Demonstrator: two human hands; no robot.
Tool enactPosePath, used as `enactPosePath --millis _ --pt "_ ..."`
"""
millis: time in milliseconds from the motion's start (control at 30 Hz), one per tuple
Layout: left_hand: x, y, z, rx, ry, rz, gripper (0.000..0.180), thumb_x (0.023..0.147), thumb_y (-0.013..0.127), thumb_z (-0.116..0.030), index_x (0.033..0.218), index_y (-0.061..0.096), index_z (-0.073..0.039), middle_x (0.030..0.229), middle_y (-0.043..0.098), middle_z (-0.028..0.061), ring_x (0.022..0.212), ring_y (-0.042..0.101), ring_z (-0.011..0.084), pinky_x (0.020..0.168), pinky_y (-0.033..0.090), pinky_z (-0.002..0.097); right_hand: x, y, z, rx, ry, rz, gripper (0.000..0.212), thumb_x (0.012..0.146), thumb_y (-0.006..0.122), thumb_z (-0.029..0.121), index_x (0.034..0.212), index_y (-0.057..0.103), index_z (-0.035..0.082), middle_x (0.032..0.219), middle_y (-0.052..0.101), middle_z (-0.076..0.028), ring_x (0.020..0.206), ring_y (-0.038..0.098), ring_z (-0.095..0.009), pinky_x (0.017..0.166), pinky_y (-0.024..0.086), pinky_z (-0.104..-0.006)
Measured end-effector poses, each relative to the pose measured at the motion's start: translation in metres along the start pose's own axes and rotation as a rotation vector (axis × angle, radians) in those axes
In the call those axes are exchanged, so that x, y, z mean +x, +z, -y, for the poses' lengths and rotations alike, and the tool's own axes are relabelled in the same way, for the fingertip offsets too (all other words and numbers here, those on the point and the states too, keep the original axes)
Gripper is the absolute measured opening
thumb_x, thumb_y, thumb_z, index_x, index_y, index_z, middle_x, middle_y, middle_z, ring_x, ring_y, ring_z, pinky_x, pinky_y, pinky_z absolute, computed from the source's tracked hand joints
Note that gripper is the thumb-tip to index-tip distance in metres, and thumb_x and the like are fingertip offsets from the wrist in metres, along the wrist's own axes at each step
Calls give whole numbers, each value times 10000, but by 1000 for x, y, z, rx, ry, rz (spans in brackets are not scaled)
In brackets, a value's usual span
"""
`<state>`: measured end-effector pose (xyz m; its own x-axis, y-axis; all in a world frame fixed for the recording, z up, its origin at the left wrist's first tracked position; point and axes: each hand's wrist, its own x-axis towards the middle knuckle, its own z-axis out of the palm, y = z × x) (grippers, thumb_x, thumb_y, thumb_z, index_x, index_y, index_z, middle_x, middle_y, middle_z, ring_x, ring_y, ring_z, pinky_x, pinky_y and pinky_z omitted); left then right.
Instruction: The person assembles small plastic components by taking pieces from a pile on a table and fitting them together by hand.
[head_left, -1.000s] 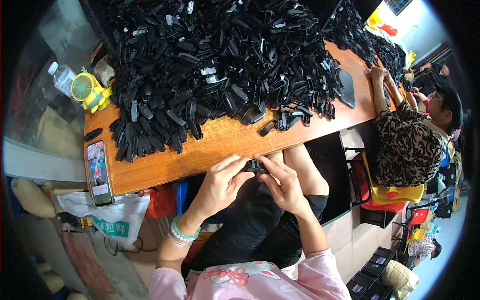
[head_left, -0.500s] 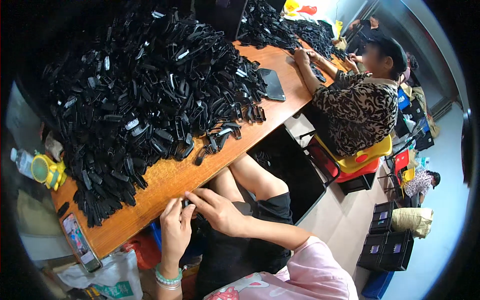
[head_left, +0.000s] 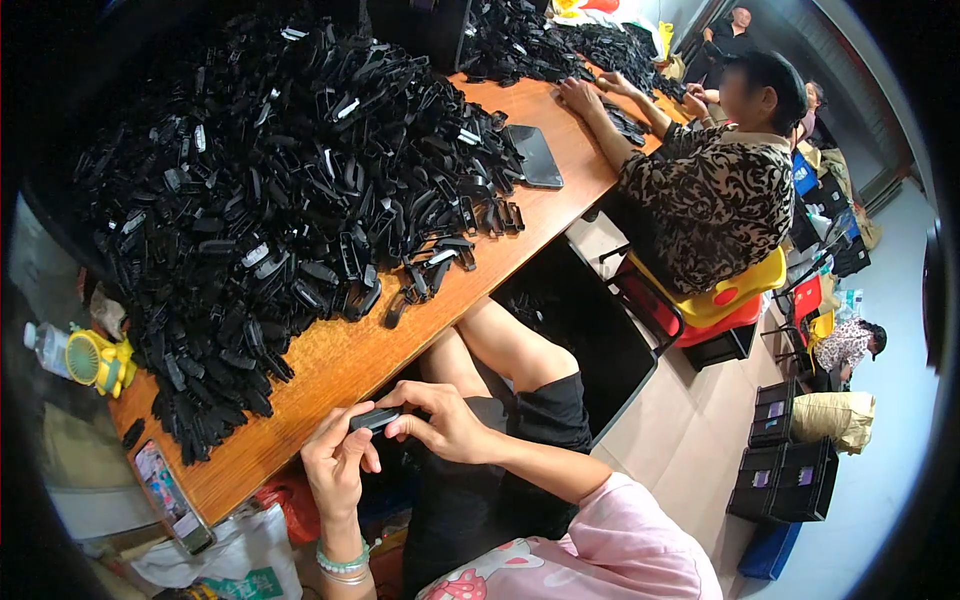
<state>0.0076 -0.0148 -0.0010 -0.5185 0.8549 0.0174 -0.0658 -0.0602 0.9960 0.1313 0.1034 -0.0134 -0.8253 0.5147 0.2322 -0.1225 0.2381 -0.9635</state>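
Between both hands, over my lap in front of the table edge, is a small black elongated plastic part (head_left: 374, 420). My left hand (head_left: 338, 458) grips its left end between thumb and fingers. My right hand (head_left: 440, 420) pinches the other end with thumb and forefinger. A large heap of similar black plastic parts (head_left: 270, 200) covers much of the wooden table (head_left: 330, 365) beyond my hands. A few loose parts (head_left: 430, 268) lie along the heap's near right edge. The exact kind of part is too small to make out.
A phone with a lit screen (head_left: 172, 495) and a yellow fan (head_left: 98, 362) stand at the left; a dark tablet-like device (head_left: 535, 157) lies right of the heap. A co-worker in a patterned shirt (head_left: 705, 210) sits at the right. Black crates (head_left: 800, 480) stand on the floor.
Both hands have shifted slightly, and the black part between them is now more visible. The co-worker's hands have moved apart on the table. My view has shifted a little.
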Motion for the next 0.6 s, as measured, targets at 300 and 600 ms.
enactPosePath --millis 300,600 --pt "-4 -29 4 641 307 -289 149 753 697 -7 883 638 34 798 560 79 577 501 121 494 393 236 6 2 -12 -151 144 215 261 780 699 116 963 589 -34 799 611 -150 695 609 -241 626 481 -331" --pt "57 -42 2 991 588 -294 192 771 581 43 960 605 17 939 572 145 837 580 310 735 484 362 75 -24 -36 -954 -228 -315 213 732 559 28 943 584 44 902 519 -154 794 519 -340 655 431 -415"
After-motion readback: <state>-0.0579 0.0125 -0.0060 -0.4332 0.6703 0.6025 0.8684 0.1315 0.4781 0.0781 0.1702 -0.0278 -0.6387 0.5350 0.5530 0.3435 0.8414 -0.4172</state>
